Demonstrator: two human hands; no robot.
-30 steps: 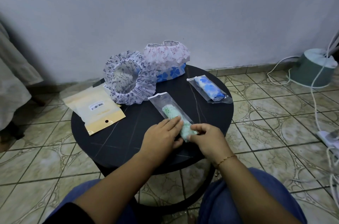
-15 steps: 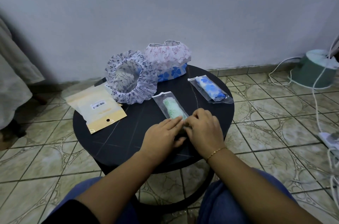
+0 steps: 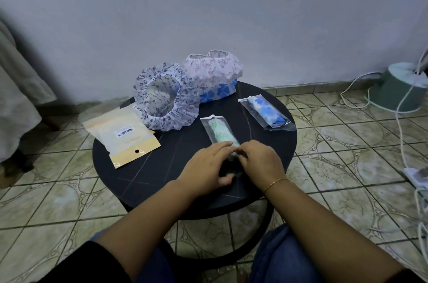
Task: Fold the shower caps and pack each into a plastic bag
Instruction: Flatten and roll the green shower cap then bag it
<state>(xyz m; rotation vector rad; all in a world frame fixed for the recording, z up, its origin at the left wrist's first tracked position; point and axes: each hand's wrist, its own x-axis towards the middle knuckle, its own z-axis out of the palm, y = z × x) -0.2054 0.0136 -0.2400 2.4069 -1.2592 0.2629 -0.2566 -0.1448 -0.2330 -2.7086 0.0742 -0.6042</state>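
Note:
A rolled green-print shower cap (image 3: 220,133) lies inside a clear plastic bag (image 3: 208,122) in the middle of the round black table (image 3: 157,173). My left hand (image 3: 206,167) rests its straight fingers on the bag's near end. My right hand (image 3: 261,162) meets it there, fingers curled and pinching the bag's end. That end is hidden under both hands. A blue-print cap in its own bag (image 3: 266,112) lies at the right. At the back sit an open navy-print cap (image 3: 166,99) and a pink-print cap (image 3: 213,69) on top of a blue-flowered one (image 3: 218,91).
A yellow-backed packet of bags (image 3: 122,136) overhangs the table's left edge. On the tiled floor to the right stand a green round base (image 3: 398,90), white cables and a power strip (image 3: 416,176). Pale cloth (image 3: 18,97) hangs at the far left.
The green cap has gone fully into the bag. My right hand moved in from the bag's right side to its near end, next to my left fingers.

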